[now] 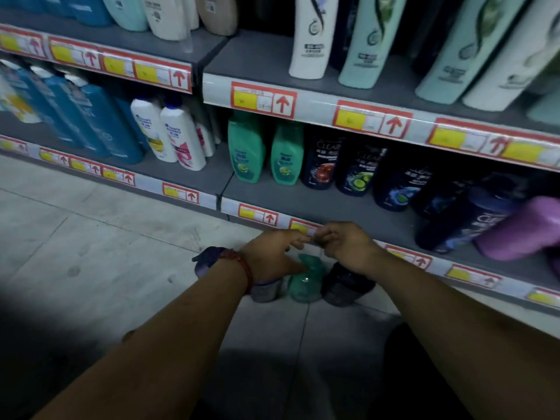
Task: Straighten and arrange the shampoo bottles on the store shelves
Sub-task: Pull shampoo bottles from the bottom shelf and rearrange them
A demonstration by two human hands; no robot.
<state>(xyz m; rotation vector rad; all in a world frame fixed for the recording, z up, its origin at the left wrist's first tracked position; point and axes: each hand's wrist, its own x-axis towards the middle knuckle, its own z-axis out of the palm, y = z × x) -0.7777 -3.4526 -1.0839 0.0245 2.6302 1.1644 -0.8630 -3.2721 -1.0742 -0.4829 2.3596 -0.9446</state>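
My left hand (272, 253) and my right hand (342, 242) meet at a price tag (313, 236) on the front rail of the bottom shelf (303, 201). The right fingers curl and pinch the tag. The left fingers reach out and touch it, thumb spread away. On the floor just below the hands stand a green bottle (304, 283), a dark bottle (345, 286), a grey one (266, 292) and a purple one (206, 259), partly hidden by my wrists. On the shelf, two green bottles (263, 153) stand upright beside dark Clear bottles (339, 165).
At the right of the bottom shelf a dark bottle (466, 219) and a purple bottle (524, 231) lean or lie over. White and mint bottles (363, 40) fill the shelf above; blue and white ones (169, 134) stand at left. Grey floor tiles (106, 237) spread to the left.
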